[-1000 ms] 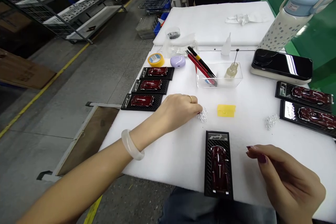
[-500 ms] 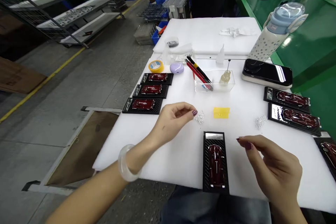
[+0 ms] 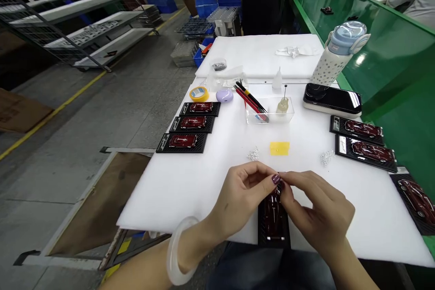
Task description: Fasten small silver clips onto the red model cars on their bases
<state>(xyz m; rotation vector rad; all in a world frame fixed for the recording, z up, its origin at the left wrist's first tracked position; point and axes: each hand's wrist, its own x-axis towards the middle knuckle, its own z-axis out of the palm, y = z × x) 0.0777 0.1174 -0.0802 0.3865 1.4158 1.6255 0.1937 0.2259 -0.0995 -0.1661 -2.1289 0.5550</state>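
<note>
My left hand (image 3: 243, 197) and my right hand (image 3: 314, 206) meet fingertip to fingertip over the far end of a dark red model car (image 3: 273, 217). The car lies on a black carbon-patterned base (image 3: 261, 231) at the table's near edge. Thumb and forefinger are pinched on each hand; whatever they hold is too small or too hidden to make out. Beyond the hands is a yellow sticky piece (image 3: 279, 148). Small silvery parts lie in a left pile (image 3: 253, 153) and a right pile (image 3: 326, 157).
Several more model cars on bases (image 3: 181, 143) line the left and right sides. Farther back stand a clear tray (image 3: 270, 118) with pens and a small bottle, a phone (image 3: 332, 99), a drinking bottle (image 3: 335, 56), yellow tape (image 3: 199, 94) and a purple case (image 3: 224, 96). A green partition (image 3: 390, 81) borders the right.
My left hand has moved right and nearer, away from the left pile of parts. My right hand has moved left, and the two pinches now meet above the model car.
</note>
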